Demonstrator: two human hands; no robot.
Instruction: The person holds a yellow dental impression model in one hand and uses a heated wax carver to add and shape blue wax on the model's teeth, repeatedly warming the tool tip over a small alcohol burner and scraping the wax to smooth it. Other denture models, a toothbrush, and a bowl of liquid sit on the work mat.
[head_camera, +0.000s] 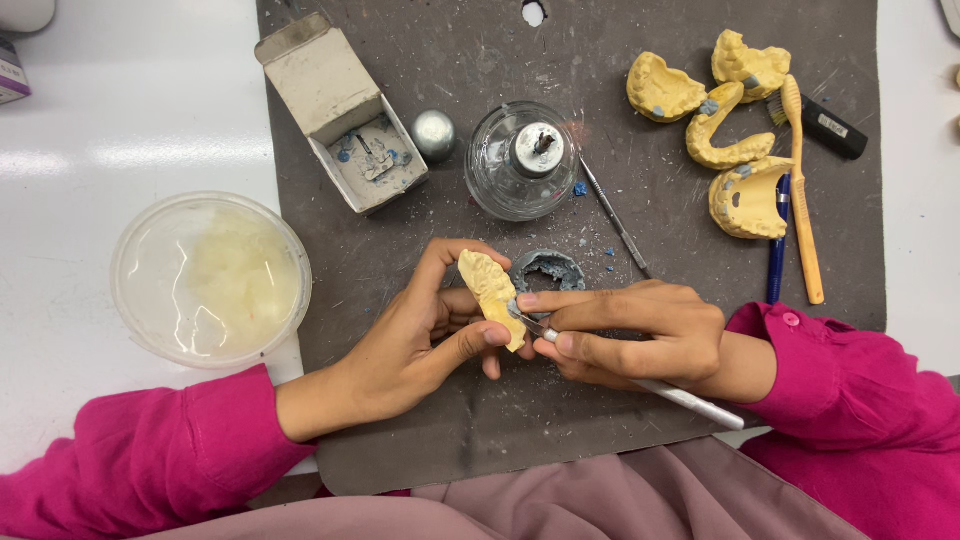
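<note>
My left hand (420, 335) grips a yellow plaster dental cast (490, 295) between thumb and fingers, held on edge over the dark grey mat (500, 420). My right hand (640, 335) holds a slim white-handled metal carving tool (690, 400) like a pen. Its tip touches the cast's lower right side. Both sleeves are bright pink. A small round grey dish with blue wax bits (548, 268) lies just behind the cast.
A glass spirit lamp (522, 160), its silver cap (433, 133), an open cardboard box (345, 115) and a thin metal probe (612, 215) sit on the mat. Several more yellow casts (725, 120), a toothbrush (803, 190) and a pen lie right. A clear tub (210, 278) stands left.
</note>
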